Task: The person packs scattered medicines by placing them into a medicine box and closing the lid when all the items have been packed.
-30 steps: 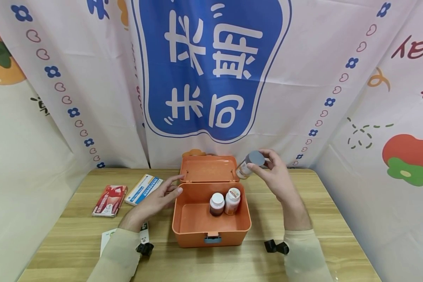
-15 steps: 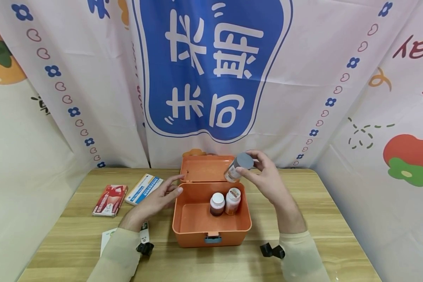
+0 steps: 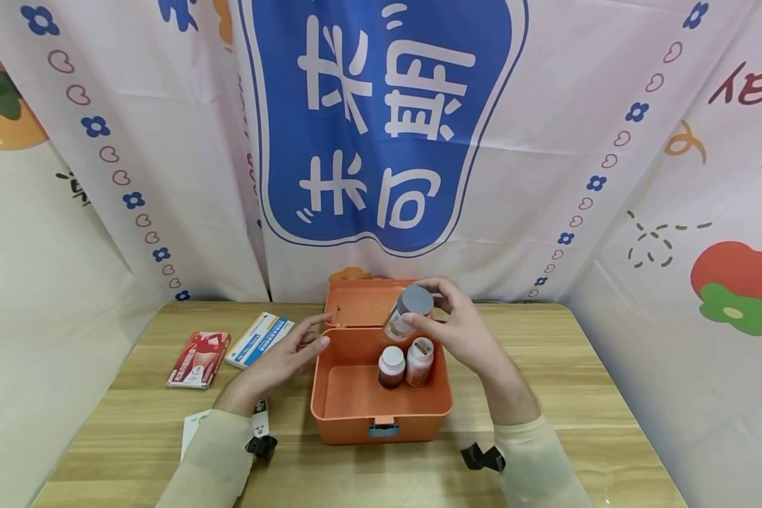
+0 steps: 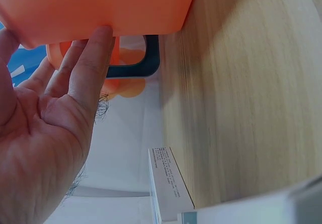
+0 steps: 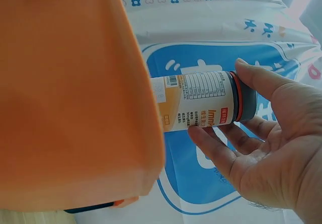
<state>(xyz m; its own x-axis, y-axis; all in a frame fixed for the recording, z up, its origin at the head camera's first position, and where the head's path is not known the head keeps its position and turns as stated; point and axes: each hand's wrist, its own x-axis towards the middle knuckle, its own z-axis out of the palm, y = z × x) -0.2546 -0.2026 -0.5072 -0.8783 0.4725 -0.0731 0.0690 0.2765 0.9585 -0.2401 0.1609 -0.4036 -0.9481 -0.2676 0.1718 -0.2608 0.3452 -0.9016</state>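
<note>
My right hand (image 3: 460,328) grips a pill bottle (image 3: 406,310) near its grey cap, with the thumb on one side and fingers on the other. The bottle tilts above the back of an orange storage box (image 3: 339,432), and part of it is hidden behind the box wall in the right wrist view. The box lid (image 3: 362,302) is folded back. Inside, toward the right, stand a white-capped dark bottle (image 3: 391,368) and a white-and-orange bottle (image 3: 420,363). My left hand (image 3: 288,360) touches the box's left side near the rim, fingers mostly straight.
Left of the box lie a red medicine box (image 3: 199,360) and a blue-and-white medicine box (image 3: 259,341) on the wooden table (image 3: 584,381). A white item (image 3: 193,429) is partly hidden by the left sleeve. A printed curtain (image 3: 514,176) hangs behind.
My right hand has carried the grey-capped bottle leftward and slightly down, from beside the lid to above the back of the box. The left hand stays put.
</note>
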